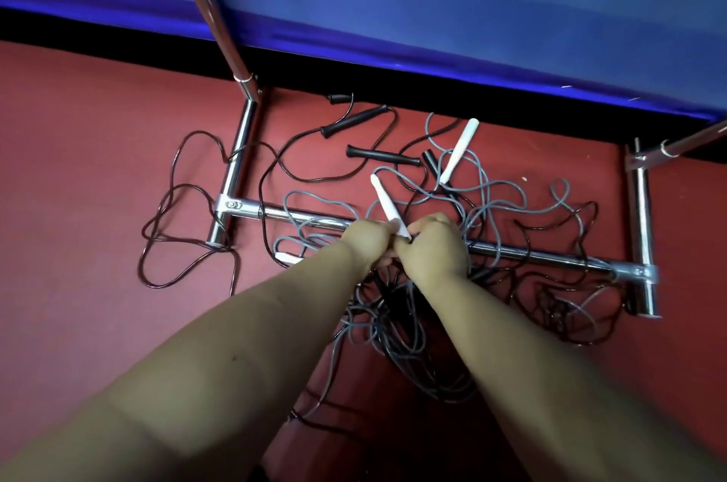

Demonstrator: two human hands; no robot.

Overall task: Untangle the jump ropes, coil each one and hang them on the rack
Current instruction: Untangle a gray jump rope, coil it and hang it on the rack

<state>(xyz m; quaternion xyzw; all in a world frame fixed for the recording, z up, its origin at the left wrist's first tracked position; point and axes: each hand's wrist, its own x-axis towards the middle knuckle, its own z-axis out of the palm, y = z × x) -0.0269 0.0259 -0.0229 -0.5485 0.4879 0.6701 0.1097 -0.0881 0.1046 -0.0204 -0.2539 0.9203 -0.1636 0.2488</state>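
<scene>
Head camera looks down on a red carpeted floor [98, 167] where a chrome tubular rack base [531, 251] lies under tangled grey and black jump ropes [488, 202]. Both hands meet above the crossbar, left hand [366, 239] and right hand [432, 245] pinching one white tapered rope handle [387, 208].

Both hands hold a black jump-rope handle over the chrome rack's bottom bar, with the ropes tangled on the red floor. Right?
Not quite: in the head view the handle in both hands, left and right, is white; the black handles lie on the floor.

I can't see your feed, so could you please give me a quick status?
Left hand and right hand gripping one white tapered handle. Grey and black ropes tangled. Chrome rack base bar threaded through them.
</scene>
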